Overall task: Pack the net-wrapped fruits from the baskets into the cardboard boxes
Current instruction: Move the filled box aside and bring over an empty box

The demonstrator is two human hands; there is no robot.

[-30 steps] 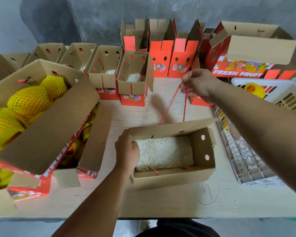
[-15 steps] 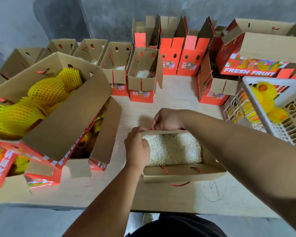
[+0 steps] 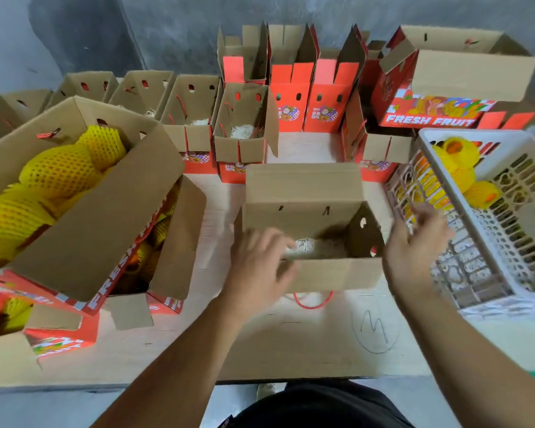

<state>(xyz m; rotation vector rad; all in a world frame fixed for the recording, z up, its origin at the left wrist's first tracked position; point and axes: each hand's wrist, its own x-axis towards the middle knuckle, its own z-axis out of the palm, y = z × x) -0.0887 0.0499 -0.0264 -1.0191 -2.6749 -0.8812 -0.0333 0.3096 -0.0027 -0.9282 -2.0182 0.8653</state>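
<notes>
An open cardboard box (image 3: 303, 193) with pale shredded padding inside stands in the middle of the table, its far flap raised. A red cord handle (image 3: 312, 301) hangs from its near wall. My left hand (image 3: 260, 264) rests on the box's near left corner, fingers over the rim. My right hand (image 3: 414, 245) hovers blurred beside the box's right wall, fingers spread, holding nothing. To the right, a white plastic basket (image 3: 488, 242) holds yellow net-wrapped fruits (image 3: 457, 168).
A large "FRESH FRUIT" box (image 3: 84, 217) full of yellow net-wrapped fruits sits at the left. Several small open boxes (image 3: 241, 140) with padding line the back, with red folded boxes (image 3: 306, 91) behind and another large box (image 3: 464, 75) at the back right.
The far flap of the middle box now stands up. My right hand has left the box's far rim and moved right toward the basket. My left hand stays at the near left corner.
</notes>
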